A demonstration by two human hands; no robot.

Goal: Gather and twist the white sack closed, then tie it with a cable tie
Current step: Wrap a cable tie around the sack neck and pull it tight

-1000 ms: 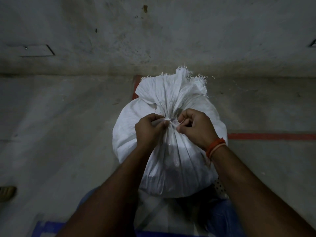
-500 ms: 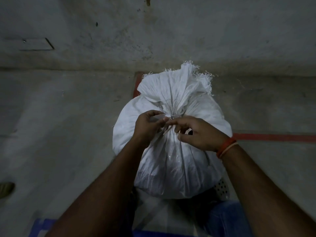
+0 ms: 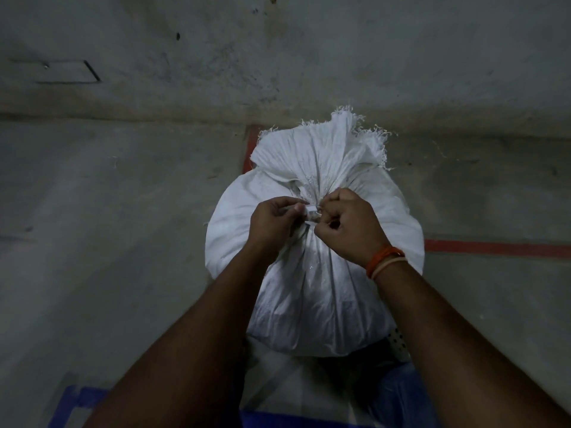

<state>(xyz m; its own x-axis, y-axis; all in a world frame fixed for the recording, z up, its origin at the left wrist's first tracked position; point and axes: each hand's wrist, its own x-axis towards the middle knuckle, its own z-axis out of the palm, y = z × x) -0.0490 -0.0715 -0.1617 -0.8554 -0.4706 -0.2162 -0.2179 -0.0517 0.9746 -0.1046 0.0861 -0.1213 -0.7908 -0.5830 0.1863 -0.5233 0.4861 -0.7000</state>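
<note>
A full white woven sack (image 3: 312, 288) stands on the concrete floor in front of me. Its mouth is gathered into a neck, and the frayed top (image 3: 321, 152) fans out above it. A white cable tie (image 3: 311, 211) is wrapped around the neck. My left hand (image 3: 273, 223) pinches the tie's strap on the left of the neck. My right hand (image 3: 347, 228), with an orange band at the wrist, is closed on the tie at the right side of the neck. The far side of the neck is hidden by my fingers.
A grey wall (image 3: 278, 57) rises just behind the sack. Red floor lines (image 3: 494, 248) run right from the sack and up behind it. Blue plastic (image 3: 80, 400) and a perforated white object (image 3: 398, 342) lie near my legs at the bottom.
My right hand, with fingers extended half a second ago, has closed into a fist on the tie at the neck. My left hand keeps its pinch. The view has shifted slightly.
</note>
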